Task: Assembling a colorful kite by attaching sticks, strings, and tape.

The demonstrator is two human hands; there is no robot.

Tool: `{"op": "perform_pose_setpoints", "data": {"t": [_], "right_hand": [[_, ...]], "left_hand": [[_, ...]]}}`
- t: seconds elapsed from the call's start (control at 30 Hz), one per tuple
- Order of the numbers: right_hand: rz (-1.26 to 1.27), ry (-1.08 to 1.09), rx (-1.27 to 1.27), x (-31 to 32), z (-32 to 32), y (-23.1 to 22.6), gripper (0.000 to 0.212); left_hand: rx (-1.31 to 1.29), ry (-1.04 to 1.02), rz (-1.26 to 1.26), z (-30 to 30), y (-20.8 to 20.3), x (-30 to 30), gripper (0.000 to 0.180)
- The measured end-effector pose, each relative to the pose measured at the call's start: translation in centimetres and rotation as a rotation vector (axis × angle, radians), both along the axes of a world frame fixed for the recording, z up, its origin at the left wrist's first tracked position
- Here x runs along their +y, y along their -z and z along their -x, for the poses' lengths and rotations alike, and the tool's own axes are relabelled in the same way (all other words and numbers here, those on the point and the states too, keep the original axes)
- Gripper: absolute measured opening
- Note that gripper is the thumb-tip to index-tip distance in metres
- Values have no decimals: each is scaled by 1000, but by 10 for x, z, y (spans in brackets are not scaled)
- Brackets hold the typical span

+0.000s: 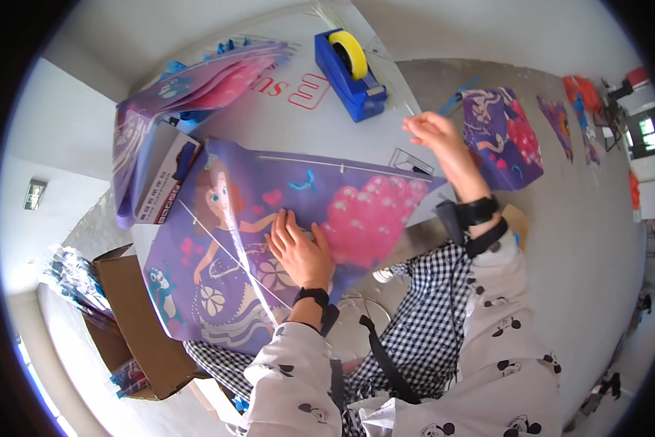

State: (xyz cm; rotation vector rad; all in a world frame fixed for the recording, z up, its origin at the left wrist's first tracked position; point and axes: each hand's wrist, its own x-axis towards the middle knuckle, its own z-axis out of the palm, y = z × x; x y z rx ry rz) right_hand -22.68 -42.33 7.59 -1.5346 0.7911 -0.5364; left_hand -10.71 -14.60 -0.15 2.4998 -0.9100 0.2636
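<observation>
A purple kite (305,164) printed with a red-haired mermaid-like figure and pink bubbles lies over the near part of the table. Thin white rods run along its far edge and diagonally across it. My left hand (300,251) rests flat on its middle, fingers stretched out. Above the kite's right corner, my right hand (434,132) is raised with loosely bent fingers and nothing visible in them. Just beyond it stands a blue tape dispenser (356,87) with a yellow roll of tape (349,54).
Folded purple printed sheets (196,95) are piled at the far left, beside a printed box (168,175). An open cardboard box (141,320) stands on the floor at left. Another purple kite (503,138) lies beyond the right edge of the white table (283,120).
</observation>
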Motion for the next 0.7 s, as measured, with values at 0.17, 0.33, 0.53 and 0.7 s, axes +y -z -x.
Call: {"op": "perform_pose_setpoints", "data": {"t": [0.17,0.33,0.53,0.7], "right_hand": [[191,-208,243,-12,79,-13,2],[314,-186,498,10,92,13,6],[343,-110,422,18,82,27,28],[353,-69,483,10,82,48,32]], "left_hand": [[38,-6,-25,5,4,-7,45],[24,-11,-43,4,4,-5,45],[17,-5,-46,4,7,-4,46],[14,-10,-51,5,7,-5,46]]}}
